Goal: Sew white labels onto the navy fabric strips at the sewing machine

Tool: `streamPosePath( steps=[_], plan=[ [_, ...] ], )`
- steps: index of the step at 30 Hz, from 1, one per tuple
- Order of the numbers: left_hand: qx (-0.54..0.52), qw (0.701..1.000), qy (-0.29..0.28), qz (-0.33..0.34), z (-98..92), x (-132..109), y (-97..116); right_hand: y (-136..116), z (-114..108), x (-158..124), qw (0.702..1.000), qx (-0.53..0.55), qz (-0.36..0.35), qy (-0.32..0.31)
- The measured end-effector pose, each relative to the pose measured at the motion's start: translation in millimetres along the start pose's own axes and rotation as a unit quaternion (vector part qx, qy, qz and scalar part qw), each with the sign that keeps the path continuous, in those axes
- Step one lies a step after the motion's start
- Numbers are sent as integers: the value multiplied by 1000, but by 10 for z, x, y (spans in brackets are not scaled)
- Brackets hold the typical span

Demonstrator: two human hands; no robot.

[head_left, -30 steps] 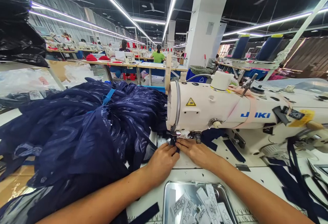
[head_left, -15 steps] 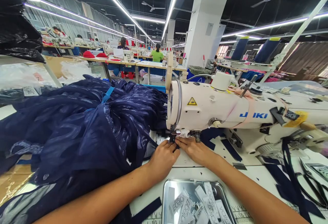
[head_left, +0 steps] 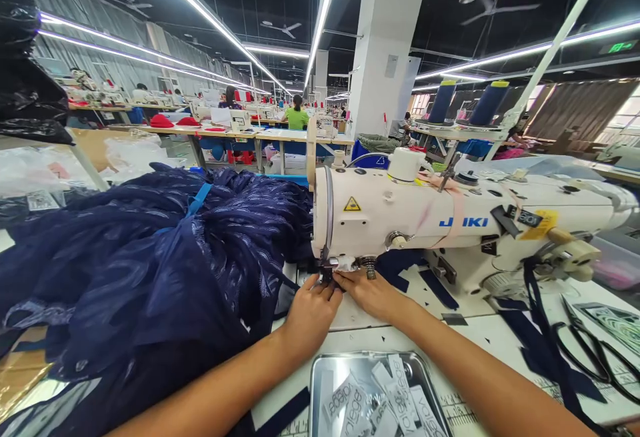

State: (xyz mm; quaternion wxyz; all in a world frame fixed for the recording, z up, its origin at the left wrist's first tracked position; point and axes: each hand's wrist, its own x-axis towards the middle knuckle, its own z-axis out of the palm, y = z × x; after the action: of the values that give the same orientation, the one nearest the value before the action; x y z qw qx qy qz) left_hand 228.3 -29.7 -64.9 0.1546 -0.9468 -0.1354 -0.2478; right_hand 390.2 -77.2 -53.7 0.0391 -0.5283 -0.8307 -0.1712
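Observation:
My left hand [head_left: 311, 310] is at the presser foot [head_left: 327, 270] of a white sewing machine [head_left: 390, 214], its fingers bent and closed on a bit of dark navy fabric. From the other side my right hand [head_left: 367, 292] comes in, fingertips pinched at the same fabric, close against the left fingers. Most of that piece is hidden under the fingers and the machine head. Left of the needle lies a big heap of navy garments [head_left: 235, 224], bound with a blue strip [head_left: 199, 200]. A metal tray [head_left: 316, 390] of printed white labels [head_left: 373, 400] stands before my hands.
Black scissors [head_left: 587, 350] lie at the right, near navy fabric strips [head_left: 540, 350]. Navy scraps [head_left: 439, 288] are scattered beside the machine's base. Two navy thread cones [head_left: 443, 102] stand behind. Farther back, a person in a green top [head_left: 297, 117] sits among other sewing tables.
The view has turned a little right and tilted up, so the machine and heap appear farther left. My hands stay at the presser foot in nearly the same pose.

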Motion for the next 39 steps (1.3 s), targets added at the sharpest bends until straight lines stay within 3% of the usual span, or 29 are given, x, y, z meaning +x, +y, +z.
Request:
streamPosePath(
  steps=[5, 8, 13, 16, 25, 34, 39],
  plan=[
    [-34, 999, 19, 38, -167, -128, 4, 4, -22, 6, 999, 9, 13, 28],
    [-38, 998, 18, 43, -227, -205, -130, -10, -40, -8, 999, 22, 22, 40],
    [-71, 995, -21, -72, -231, -173, -466, -130, -70, -60, 996, 74, 40, 26],
    [-103, 989, -32, -103, -221, -95, -510, -205, -81, -77, 993, 100, 51, 26],
    [-90, 992, -60, -68, -146, -63, -380, -195, -20, -75, 987, 138, 66, 48],
    [-70, 997, -19, 4, -21, -61, -370, -145, 32, -97, 977, 192, 70, 52],
    [-54, 998, -21, 36, -17, -57, -366, -48, 41, -109, 961, 258, 26, 92]
  ],
)
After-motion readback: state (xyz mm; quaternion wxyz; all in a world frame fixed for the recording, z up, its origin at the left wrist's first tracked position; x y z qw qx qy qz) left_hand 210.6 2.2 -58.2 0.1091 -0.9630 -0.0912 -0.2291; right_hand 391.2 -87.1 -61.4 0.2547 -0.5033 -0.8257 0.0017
